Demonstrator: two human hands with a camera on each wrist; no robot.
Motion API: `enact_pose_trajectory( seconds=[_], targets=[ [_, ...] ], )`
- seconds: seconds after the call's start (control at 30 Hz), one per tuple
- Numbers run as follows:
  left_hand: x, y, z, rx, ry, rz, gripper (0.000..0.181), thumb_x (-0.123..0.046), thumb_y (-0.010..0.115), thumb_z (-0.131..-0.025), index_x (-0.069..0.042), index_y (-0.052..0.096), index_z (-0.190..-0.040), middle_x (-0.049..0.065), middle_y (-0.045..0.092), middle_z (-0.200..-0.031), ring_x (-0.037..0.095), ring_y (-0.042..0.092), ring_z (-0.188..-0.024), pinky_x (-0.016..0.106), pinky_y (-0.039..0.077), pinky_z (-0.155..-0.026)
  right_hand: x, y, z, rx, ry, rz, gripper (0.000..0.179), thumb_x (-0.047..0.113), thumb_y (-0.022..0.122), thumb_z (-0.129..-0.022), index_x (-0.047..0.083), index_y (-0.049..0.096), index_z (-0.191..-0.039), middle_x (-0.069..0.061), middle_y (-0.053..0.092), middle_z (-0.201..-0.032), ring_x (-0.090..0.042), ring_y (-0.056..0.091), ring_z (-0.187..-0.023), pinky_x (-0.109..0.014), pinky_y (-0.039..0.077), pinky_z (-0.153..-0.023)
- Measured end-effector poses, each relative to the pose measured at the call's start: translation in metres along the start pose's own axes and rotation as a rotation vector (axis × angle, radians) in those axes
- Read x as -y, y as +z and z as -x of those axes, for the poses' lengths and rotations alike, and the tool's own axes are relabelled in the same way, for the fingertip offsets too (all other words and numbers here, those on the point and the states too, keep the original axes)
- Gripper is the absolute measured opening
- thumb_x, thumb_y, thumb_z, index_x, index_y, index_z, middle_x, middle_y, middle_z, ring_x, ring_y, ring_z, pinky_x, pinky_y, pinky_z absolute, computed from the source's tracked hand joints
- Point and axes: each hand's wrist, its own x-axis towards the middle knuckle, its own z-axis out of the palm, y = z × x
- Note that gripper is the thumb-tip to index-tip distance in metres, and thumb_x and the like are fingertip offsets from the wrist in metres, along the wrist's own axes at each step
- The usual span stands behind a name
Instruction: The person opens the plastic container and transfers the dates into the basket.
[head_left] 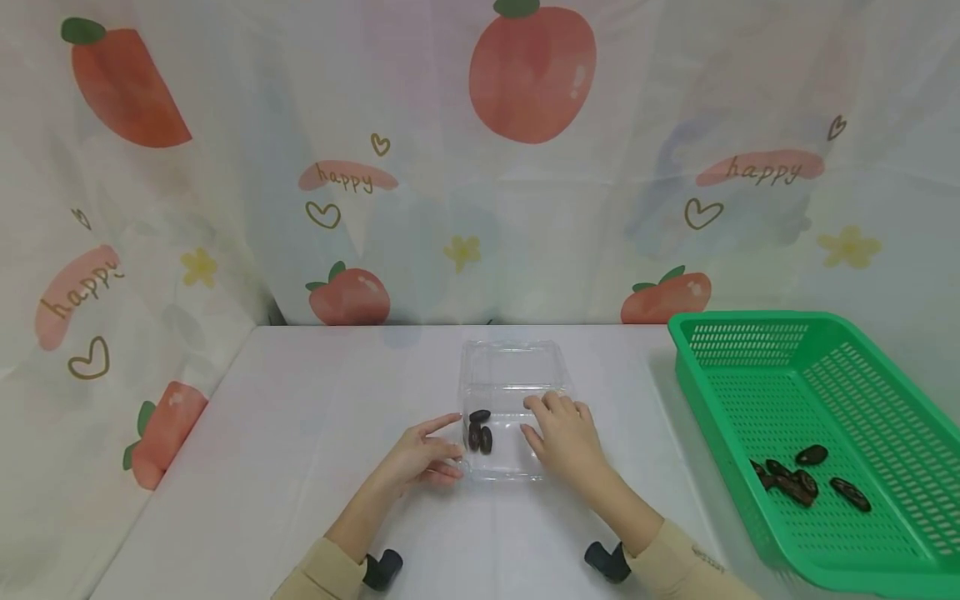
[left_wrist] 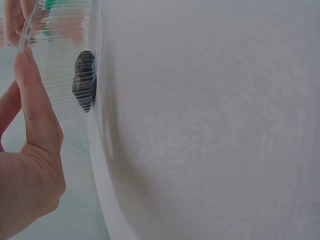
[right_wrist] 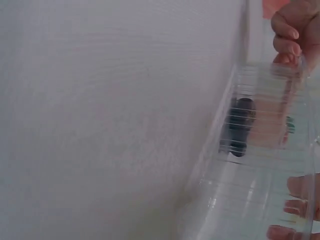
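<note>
A clear plastic clamshell box (head_left: 510,462) lies on the table with its lid (head_left: 513,364) laid back. Three dark dates (head_left: 486,439) sit together at its left side; through the ribbed wall, dates (left_wrist: 85,81) also show in the left wrist view. At the box's left edge, my left hand (head_left: 417,455) touches the rim with an extended finger. My right hand (head_left: 566,437) reaches over the right part of the box, fingers loosely bent and apart, nothing visible between them. In the right wrist view, right-hand fingers (right_wrist: 296,206) show beyond the clear wall.
A green perforated basket (head_left: 693,417) stands on the right, with several dates (head_left: 795,483) on its floor. The white table (head_left: 360,375) ends at a patterned cloth backdrop (head_left: 525,233). Black devices (head_left: 384,570) are worn at both wrists.
</note>
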Motion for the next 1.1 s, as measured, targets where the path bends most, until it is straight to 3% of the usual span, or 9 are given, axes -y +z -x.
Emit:
enact_pose_trajectory(
  seconds=[0.27,0.6,0.87,1.1],
  targets=[
    [0.001,-0.001,-0.001,0.000,0.001,-0.008,0.061,-0.008,0.062,-0.085,-0.014,0.037,-0.140,0.017,0.065,-0.095,0.017,0.066,-0.060,0.030,0.057,-0.057,0.014,0.016,-0.012,0.063,-0.046,0.001,0.030,0.028,0.068,-0.081,0.013,0.058,-0.105,-0.005,0.053,-0.089,-0.026,0.053,-0.087,-0.044,0.041,-0.080],
    [0.000,-0.002,0.000,0.012,0.002,-0.008,0.061,-0.011,0.062,-0.086,-0.015,0.036,-0.141,0.016,0.065,-0.097,0.017,0.066,-0.061,0.031,0.057,-0.058,0.027,0.031,-0.024,0.211,-0.095,0.037,0.040,0.039,0.067,-0.080,0.010,0.059,-0.106,-0.007,0.055,-0.093,-0.027,0.053,-0.092,-0.044,0.041,-0.083],
    [0.000,-0.002,0.000,0.012,0.007,-0.018,0.061,-0.010,0.062,-0.085,-0.015,0.037,-0.141,0.014,0.066,-0.095,0.016,0.066,-0.061,0.030,0.057,-0.057,0.033,0.037,-0.026,0.249,-0.116,0.086,0.049,0.049,0.067,-0.076,0.009,0.061,-0.102,-0.006,0.056,-0.091,-0.025,0.053,-0.090,-0.042,0.041,-0.080],
    [0.001,-0.001,0.000,0.007,0.008,-0.023,0.061,-0.010,0.062,-0.085,-0.015,0.037,-0.140,0.015,0.065,-0.095,0.016,0.066,-0.061,0.030,0.057,-0.057,0.033,0.039,-0.027,0.245,-0.120,0.095,0.043,0.044,0.069,-0.075,0.007,0.063,-0.097,-0.005,0.053,-0.085,-0.024,0.052,-0.085,-0.040,0.040,-0.076]
  ],
)
